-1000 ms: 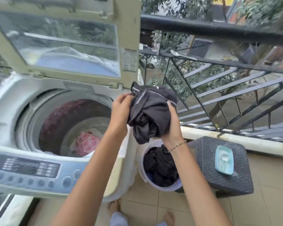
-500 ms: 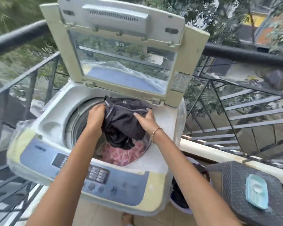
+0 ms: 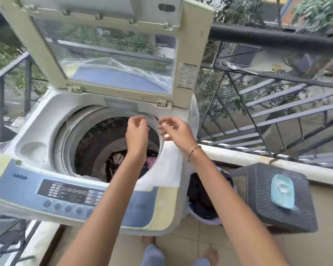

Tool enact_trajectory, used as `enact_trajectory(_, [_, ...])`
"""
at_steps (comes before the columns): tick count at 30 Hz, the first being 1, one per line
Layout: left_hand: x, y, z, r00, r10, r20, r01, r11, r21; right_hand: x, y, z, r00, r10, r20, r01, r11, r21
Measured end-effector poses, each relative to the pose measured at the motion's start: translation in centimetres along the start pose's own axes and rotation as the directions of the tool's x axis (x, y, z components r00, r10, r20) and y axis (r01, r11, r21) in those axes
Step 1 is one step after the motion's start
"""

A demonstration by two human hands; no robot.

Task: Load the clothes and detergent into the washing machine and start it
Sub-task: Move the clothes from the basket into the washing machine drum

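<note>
The top-loading washing machine stands with its lid raised. Down in the drum lie a dark garment and a bit of pink cloth. My left hand and my right hand hover over the right side of the drum opening, fingers loosely curled, holding nothing. A white basket with dark clothes sits on the floor to the machine's right. A light blue dish of detergent with a spoon rests on a dark wicker stool.
The control panel runs along the machine's front edge. A black metal balcony railing runs behind and to the right. My bare feet stand on the tiled floor below the machine.
Both hands carried the dark garment from over the basket to the drum and let it go; it now lies inside. The hands are empty above the opening.
</note>
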State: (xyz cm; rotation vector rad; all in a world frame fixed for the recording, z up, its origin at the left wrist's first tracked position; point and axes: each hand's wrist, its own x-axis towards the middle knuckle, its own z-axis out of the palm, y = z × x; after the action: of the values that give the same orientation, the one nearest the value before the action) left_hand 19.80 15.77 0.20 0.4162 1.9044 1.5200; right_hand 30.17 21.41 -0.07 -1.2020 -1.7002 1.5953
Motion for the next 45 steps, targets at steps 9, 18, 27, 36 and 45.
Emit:
enact_trajectory(9, [-10.6,-4.8,19.2,0.931,0.133,0.339,-0.137,0.991,-0.015,-2.3,12.7,-15.7,0.929,0.303,-0.213,-0.267,0.946,0.181])
enact_trajectory(18, [-7.9,-28.7,24.7,0.916,-0.290,0.276,0.136,0.873,0.468,-4.8,36.7,-20.7,0.645,0.733,-0.213,-0.690,0.680,0.248])
enact_trajectory(27, [-5.0,-42.7,23.7,0.823,-0.518,0.235,0.214,0.665,0.715,-3.9,54.7,-18.1,0.553,0.820,-0.149,-0.830,0.557,-0.018])
enact_trajectory(36, [-2.9,-47.5,23.0,0.740,-0.646,0.185,0.414,0.655,0.632,0.1,59.1,-17.1,0.558,0.821,-0.118,-0.816,0.569,0.098])
enact_trajectory(45, [-2.6,-46.3,22.1,0.671,-0.722,0.168,0.536,0.629,0.564,1.0,53.8,-15.6,0.711,0.640,-0.291,-0.694,0.704,-0.148])
